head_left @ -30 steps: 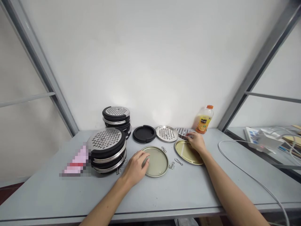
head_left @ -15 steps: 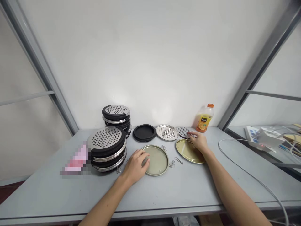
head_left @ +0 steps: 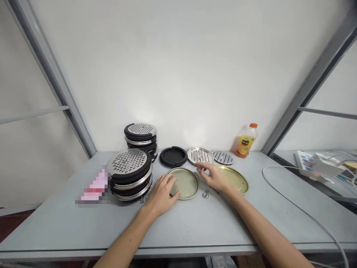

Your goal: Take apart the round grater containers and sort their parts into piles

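Altogether two loose gold-toned lids [head_left: 186, 182] [head_left: 237, 179], two hands [head_left: 164, 195] [head_left: 214, 177], one bottle [head_left: 245, 143].

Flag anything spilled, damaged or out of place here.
Two oddities: the orange juice bottle at the back right, a lone drink beside the slotted metal disc; and a pink item left of the front stack of black-rimmed discs, pixelated beyond recognition. No spill or damage shows.

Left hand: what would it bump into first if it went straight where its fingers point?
Probably the shallow grey-green round metal plate: the left hand overlaps its left rim in view, though whether they touch is unclear.
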A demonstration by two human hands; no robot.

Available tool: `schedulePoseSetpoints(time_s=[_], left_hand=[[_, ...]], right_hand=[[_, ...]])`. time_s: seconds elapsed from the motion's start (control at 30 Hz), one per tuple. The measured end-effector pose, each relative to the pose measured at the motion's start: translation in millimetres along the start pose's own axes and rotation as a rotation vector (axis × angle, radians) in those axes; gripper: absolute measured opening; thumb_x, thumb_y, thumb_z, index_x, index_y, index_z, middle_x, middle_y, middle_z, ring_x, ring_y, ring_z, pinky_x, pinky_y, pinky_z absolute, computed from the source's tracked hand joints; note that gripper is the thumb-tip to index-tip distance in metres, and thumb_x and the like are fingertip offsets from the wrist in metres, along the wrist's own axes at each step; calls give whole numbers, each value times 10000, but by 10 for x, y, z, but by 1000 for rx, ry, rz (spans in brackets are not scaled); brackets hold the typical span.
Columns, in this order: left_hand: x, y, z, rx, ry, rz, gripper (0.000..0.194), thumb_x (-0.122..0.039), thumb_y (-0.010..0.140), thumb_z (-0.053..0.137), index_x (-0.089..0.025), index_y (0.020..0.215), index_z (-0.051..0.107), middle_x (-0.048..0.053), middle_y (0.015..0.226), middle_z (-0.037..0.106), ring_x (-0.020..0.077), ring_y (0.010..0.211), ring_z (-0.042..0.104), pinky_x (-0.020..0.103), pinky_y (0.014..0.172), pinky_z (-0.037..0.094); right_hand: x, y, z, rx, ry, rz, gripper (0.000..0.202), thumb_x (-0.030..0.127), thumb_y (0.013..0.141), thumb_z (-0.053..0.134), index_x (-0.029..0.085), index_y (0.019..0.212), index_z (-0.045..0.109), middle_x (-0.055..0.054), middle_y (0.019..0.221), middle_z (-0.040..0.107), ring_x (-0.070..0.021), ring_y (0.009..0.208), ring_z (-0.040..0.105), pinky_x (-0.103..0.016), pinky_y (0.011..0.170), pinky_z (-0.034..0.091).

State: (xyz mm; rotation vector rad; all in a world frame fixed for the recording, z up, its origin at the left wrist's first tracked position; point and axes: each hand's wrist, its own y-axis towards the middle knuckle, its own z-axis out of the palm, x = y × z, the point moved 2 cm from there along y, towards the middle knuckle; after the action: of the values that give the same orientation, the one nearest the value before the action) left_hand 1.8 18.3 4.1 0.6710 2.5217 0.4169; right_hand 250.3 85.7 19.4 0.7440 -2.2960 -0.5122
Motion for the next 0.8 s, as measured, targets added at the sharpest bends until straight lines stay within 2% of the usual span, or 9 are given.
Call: schedulePoseSetpoints(time_s=[0.07, 0.13, 0.2, 0.27, 0.43, 0.53, 0.6, 0.67, 0.8], left_hand=[[11, -2, 3, -4, -5, -1, 354, -336, 855, 563, -204, 1184, 559, 112, 1245, 557, 283, 1166, 513, 470, 1004, 430], [2, -7, -5, -2, -17, 23, 459, -413, 790, 651, -208, 1190, 557, 111, 1249, 565, 300, 1163, 518, 472, 998, 434], [-17, -12, -19, 4, -25, 50, 589, -469, 696, 736, -216, 1196, 556, 108, 1251, 579, 314, 1143, 536, 474, 981, 443], [-40, -10, -36, 12, -34, 69, 586, -465, 678, 760, -219, 1175, 570, 97, 1210, 620, 305, 1096, 575, 469, 957, 454], [-74, 16, -84, -43, -72, 66, 297, -417, 809, 671, -219, 1028, 636, 65, 1075, 701, 261, 1018, 632, 437, 939, 465], [-52, 23, -81, -91, -127, 35, 248, -412, 859, 610, -215, 1004, 647, 65, 1051, 708, 243, 996, 645, 427, 937, 478], [-23, 19, -63, -117, -177, 15, 282, -412, 869, 592, -212, 1063, 633, 79, 1112, 689, 245, 1065, 626, 428, 972, 471], [10, 9, -46, -149, -222, -11, 394, -407, 875, 579, -202, 1211, 564, 114, 1293, 594, 255, 1215, 545, 433, 1032, 439], [57, -14, -43, -178, -270, -80, 646, -385, 899, 538, -205, 1456, 262, 151, 1504, 348, 261, 1388, 349, 467, 1116, 342]], right_hand=[[140, -13, 67, 120, 30, -135, 271, 236, 832, 567, 203, 1072, 687, -84, 995, 700, -214, 921, 640, -367, 838, 512], [218, -30, 94, 226, 50, -218, 262, 307, 792, 656, 207, 1028, 707, -97, 1055, 681, -238, 998, 616, -400, 888, 495], [259, -48, 106, 307, 63, -244, 340, 400, 724, 739, 211, 1004, 719, -106, 1085, 669, -260, 1038, 602, -424, 910, 486], [297, -63, 116, 342, 69, -251, 402, 460, 692, 762, 214, 1007, 723, -115, 1120, 658, -272, 1067, 593, -436, 922, 481], [433, -93, 133, 305, 87, -301, 396, 425, 820, 654, 197, 1143, 668, -134, 1195, 640, -271, 1139, 570, -449, 980, 457], [488, -102, 154, 248, 52, -339, 365, 387, 864, 617, 195, 1173, 641, -125, 1178, 658, -260, 1131, 580, -439, 972, 474], [513, -108, 171, 200, -6, -375, 306, 339, 908, 562, 201, 1171, 637, -115, 1161, 672, -248, 1102, 600, -428, 948, 494], [547, -121, 165, 161, -59, -428, 288, 288, 936, 514, 209, 1189, 624, -107, 1159, 680, -237, 1074, 621, -415, 921, 513], [610, -216, -47, 70, -110, -484, 327, 218, 937, 499, 243, 1249, 594, -79, 1148, 696, -222, 1065, 642, -387, 891, 539]])
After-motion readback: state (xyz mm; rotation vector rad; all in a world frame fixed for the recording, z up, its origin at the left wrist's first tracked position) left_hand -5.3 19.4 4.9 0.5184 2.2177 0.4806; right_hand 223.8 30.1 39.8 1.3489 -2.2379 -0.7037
